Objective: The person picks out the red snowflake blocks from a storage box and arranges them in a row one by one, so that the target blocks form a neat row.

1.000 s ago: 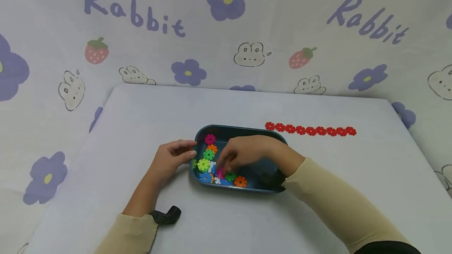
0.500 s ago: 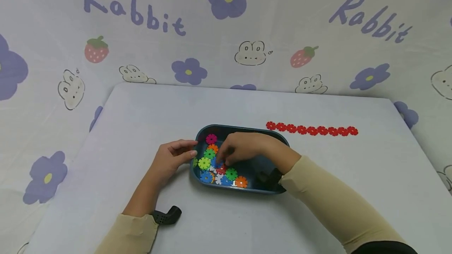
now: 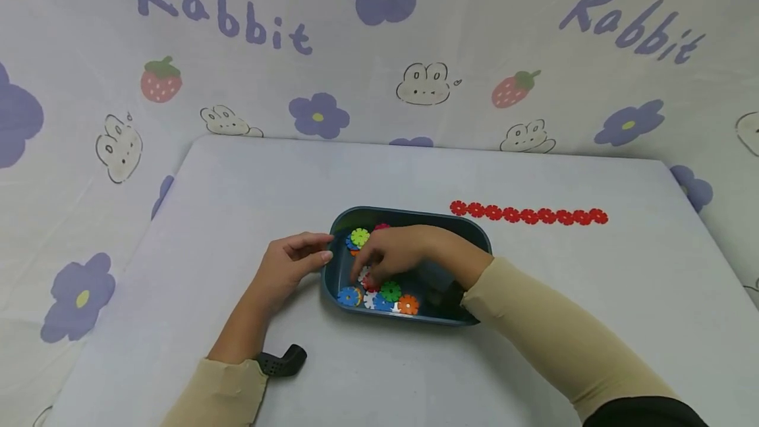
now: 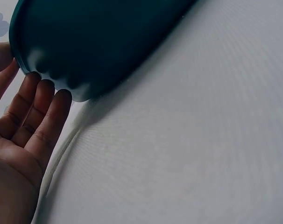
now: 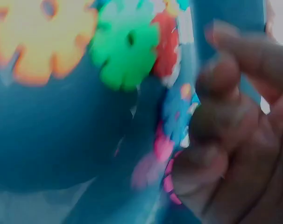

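Note:
A dark teal tray holds loose flower-shaped plastic discs in several colours. At its left end, my left hand touches the rim and outer wall with its fingertips; in the left wrist view, the fingers are nearly straight. My right hand reaches inside the tray, fingers loosely bent down among the discs, with no disc plainly pinched. A yellow-green disc lies by the far left corner. Green, orange and blue discs lie near the front wall. The right hand hides some pieces.
A straight row of red flower discs lies on the white table, behind and right of the tray. Behind the table hangs a patterned cloth. A black wrist device sits by the left cuff.
My right hand has swept through the discs; the yellow-green one and a blue one now lie farther back, and the pile at the left has spread. The left hand stays at the rim.

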### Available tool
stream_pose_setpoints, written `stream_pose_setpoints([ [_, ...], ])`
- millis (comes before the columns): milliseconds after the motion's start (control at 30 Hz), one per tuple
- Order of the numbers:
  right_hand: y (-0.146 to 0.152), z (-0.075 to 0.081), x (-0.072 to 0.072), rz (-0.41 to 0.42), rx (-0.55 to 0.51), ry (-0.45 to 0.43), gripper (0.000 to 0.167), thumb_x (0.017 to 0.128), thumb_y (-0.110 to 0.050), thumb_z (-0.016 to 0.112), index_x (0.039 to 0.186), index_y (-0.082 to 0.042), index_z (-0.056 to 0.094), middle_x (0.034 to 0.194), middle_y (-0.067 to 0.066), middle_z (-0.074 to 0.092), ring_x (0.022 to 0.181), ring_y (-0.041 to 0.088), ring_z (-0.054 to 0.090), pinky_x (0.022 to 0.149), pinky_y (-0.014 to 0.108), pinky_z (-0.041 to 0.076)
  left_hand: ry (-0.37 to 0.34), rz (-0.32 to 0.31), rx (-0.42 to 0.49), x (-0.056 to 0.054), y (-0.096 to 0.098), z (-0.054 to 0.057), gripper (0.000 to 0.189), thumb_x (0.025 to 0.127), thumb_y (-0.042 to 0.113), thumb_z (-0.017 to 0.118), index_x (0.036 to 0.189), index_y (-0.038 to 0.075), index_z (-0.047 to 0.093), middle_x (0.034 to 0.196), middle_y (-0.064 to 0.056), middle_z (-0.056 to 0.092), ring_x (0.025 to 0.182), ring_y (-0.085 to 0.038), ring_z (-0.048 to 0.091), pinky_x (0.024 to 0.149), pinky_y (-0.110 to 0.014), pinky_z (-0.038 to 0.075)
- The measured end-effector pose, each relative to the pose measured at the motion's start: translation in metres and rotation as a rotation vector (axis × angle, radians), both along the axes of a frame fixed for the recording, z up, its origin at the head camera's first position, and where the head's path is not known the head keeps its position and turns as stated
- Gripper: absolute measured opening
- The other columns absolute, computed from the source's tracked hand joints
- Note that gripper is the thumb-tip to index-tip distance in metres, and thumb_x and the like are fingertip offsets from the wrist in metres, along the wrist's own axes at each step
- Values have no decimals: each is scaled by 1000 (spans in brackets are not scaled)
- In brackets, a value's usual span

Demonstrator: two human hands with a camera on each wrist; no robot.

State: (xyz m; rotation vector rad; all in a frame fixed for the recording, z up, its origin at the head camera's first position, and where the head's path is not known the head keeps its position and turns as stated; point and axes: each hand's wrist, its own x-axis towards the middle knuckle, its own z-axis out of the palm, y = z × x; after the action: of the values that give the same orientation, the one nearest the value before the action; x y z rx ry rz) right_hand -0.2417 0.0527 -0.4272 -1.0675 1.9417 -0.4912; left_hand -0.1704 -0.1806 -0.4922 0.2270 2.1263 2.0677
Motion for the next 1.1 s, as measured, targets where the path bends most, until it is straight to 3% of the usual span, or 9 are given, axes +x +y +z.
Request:
stream_pose_setpoints([
  [67,-2,0,3,65,32,-89,27,96,-13,63,118,-23,73,85,-6,63,79,10,53,69,24,46,1,0,0,0,0,1,38,89,13,73,123,-2,65,117,-23,63,97,-12,65,81,-26,58],
  [133,-2,0,5,84,72,-115,29,95,-15,64,122,-25,71,87,-8,61,81,8,52,70,23,46,4,-1,-4,-1,0,2,38,89,13,73,122,-2,65,118,-22,64,97,-12,65,81,-26,58],
  [200,-1,1,5,53,85,-80,35,95,-17,65,129,-25,66,79,-5,57,74,9,52,65,24,44,5,-3,-12,-1,1,3,37,89,13,73,122,-1,66,118,-21,64,97,-12,65,81,-25,57],
  [300,4,4,-2,-55,40,44,43,94,-18,67,136,-20,60,72,-3,56,66,11,52,62,24,44,6,-7,-20,-1,1,4,37,89,14,73,122,-2,65,117,-22,63,96,-12,64,81,-24,57],
  [467,11,7,-11,-121,-8,176,36,91,-19,70,127,-17,66,75,-1,58,67,12,53,62,24,46,1,-3,-25,-1,-1,3,38,89,14,74,123,-2,65,118,-24,63,95,-11,64,80,-24,57],
  [600,9,4,-9,-73,25,148,29,89,-18,74,118,-20,71,81,-2,60,72,12,55,64,24,48,4,-1,-38,-1,-2,3,38,89,16,74,123,-1,66,118,-22,64,96,-12,65,81,-24,58],
  [700,6,1,-5,-39,44,130,32,88,-17,74,120,-22,70,83,-3,61,74,12,56,67,25,50,9,-3,-48,-1,-2,3,38,89,16,73,123,0,66,118,-22,64,96,-12,65,81,-24,58],
  [933,6,0,-9,-136,24,218,56,89,-26,74,141,-18,54,78,-2,62,71,13,57,68,25,52,6,-1,-51,0,-1,4,36,89,17,73,122,2,67,117,-20,65,96,-13,65,81,-24,58],
  [1100,7,1,-10,-163,-5,208,53,88,-25,76,137,-17,57,79,-2,62,71,14,58,68,25,52,10,2,-65,-1,-1,3,36,89,18,74,121,2,67,117,-19,65,96,-14,64,81,-24,57],
])
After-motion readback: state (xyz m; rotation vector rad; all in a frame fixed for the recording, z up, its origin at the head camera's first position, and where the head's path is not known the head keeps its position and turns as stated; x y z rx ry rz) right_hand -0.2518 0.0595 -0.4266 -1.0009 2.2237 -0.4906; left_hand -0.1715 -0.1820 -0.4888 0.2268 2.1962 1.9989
